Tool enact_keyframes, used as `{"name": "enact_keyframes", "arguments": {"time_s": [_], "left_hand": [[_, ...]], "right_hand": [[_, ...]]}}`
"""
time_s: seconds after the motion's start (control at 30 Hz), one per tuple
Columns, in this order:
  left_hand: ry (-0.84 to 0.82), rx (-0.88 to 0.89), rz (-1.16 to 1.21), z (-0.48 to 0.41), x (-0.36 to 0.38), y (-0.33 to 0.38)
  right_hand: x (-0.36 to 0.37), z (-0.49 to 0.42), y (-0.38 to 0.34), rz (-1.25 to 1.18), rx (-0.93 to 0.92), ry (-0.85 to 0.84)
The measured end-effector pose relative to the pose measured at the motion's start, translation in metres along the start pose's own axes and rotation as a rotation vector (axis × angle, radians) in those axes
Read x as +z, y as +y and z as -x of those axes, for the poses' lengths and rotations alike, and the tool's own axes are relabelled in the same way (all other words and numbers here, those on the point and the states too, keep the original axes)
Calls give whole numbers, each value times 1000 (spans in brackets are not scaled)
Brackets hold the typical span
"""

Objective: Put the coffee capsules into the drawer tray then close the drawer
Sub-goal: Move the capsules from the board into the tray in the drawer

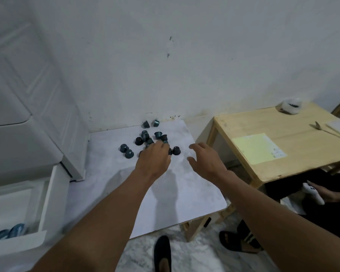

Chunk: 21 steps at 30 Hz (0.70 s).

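Note:
Several dark teal coffee capsules (pixel 143 140) lie scattered at the far end of a white table (pixel 165 193), two of them (pixel 150 123) close to the wall. My left hand (pixel 154 159) rests over the middle of the pile with its fingers curled down among the capsules; its fingertips are hidden, so a grip cannot be confirmed. My right hand (pixel 204 160) hovers just right of the pile, fingers spread and holding nothing. A white drawer (pixel 47 195) stands open at the lower left, and a few blue capsules (pixel 8 233) lie in its tray.
A white cabinet (pixel 18 134) rises behind the drawer. To the right stands a wooden table (pixel 294 122) with a yellow sheet (pixel 257 148), a small bowl (pixel 290 106) and a utensil. Another person's hand (pixel 322 195) holds a white device; sandalled feet are on the floor.

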<state>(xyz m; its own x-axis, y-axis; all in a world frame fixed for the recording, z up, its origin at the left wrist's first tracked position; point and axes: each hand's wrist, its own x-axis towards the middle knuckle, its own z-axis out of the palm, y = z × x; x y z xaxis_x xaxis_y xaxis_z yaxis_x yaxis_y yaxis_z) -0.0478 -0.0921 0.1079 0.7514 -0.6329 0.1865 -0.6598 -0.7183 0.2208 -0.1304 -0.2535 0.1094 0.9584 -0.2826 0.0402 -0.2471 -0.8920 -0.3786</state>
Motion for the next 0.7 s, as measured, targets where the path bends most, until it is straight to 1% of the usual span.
{"name": "enact_keyframes", "arguments": {"time_s": [0.13,0.3,0.5,0.7], "left_hand": [[-66,-13,12,-44,30,-17],[-195,-55,72,-95,69,-38],[-333,-40,102,-122,107,-49],[-342,-16,91,-130,122,-55]], "right_hand": [[22,-51,15,-10,11,-62],[52,-106,27,-50,53,-162],[82,-146,38,-97,70,-288],[99,-162,45,-106,88,-362]]}}
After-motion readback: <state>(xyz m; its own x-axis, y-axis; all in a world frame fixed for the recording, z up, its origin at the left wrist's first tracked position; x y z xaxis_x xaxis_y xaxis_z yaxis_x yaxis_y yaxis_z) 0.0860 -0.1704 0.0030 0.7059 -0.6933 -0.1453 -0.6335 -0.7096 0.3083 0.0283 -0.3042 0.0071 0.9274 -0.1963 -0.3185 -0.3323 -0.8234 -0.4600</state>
